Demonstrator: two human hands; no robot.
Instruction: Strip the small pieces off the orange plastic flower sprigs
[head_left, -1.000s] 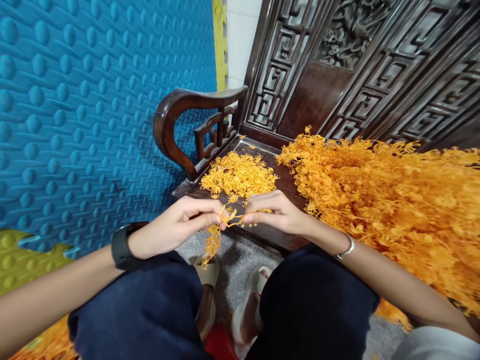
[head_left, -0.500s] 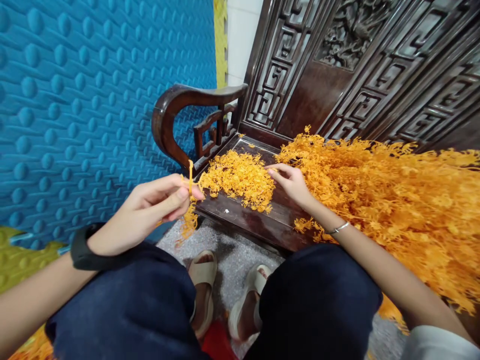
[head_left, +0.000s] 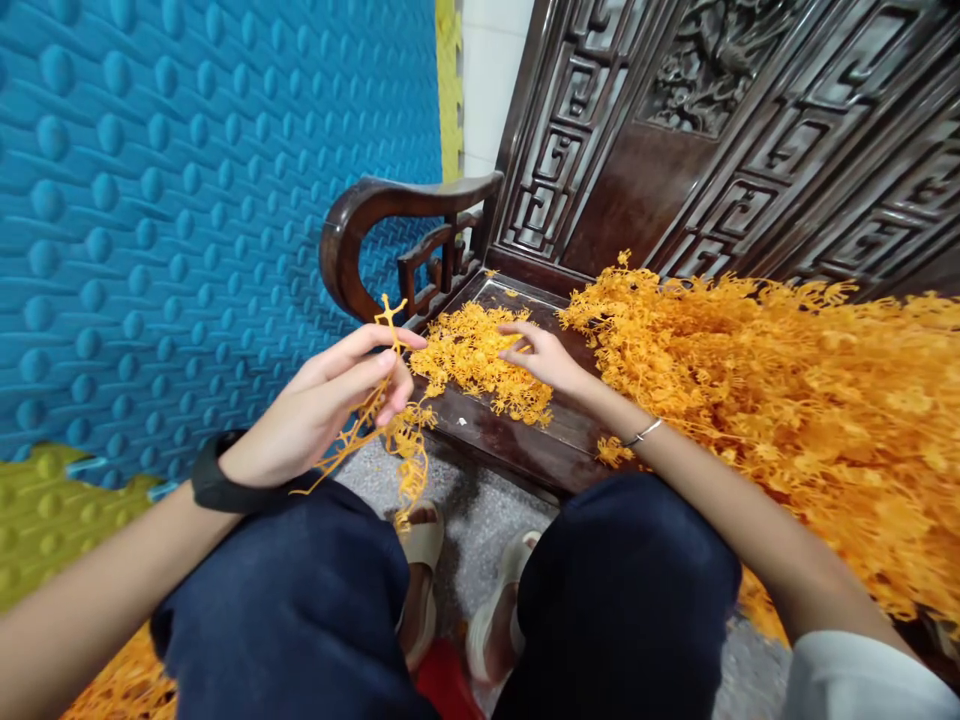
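Note:
Between the thumb and fingers of my left hand (head_left: 352,385) is a thin yellow-orange plastic branching stem (head_left: 341,455). Its bare forked tip pokes up above the fingertips. Below that hand hangs a strand of small orange plastic blossoms (head_left: 411,460). My right hand (head_left: 544,357) is over the right side of a small pile of loose orange blossom pieces (head_left: 469,345) on the dark wooden bench seat (head_left: 480,440). Its thumb and fingers are apart, with nothing visible between them; whether the fingertips touch the pile I cannot tell.
A large heap of orange plastic flower sprays (head_left: 787,400) covers the right of the bench. The curved armrest (head_left: 360,220) and carved backrest (head_left: 637,190) bound the seat. A blue textured mat (head_left: 150,250) lies left. More orange pieces (head_left: 124,685) sit at lower left.
My right hand has moved left over the small pile, and its fingers have opened. My left hand has shifted slightly right and up, and more of the stem and dangling strand shows.

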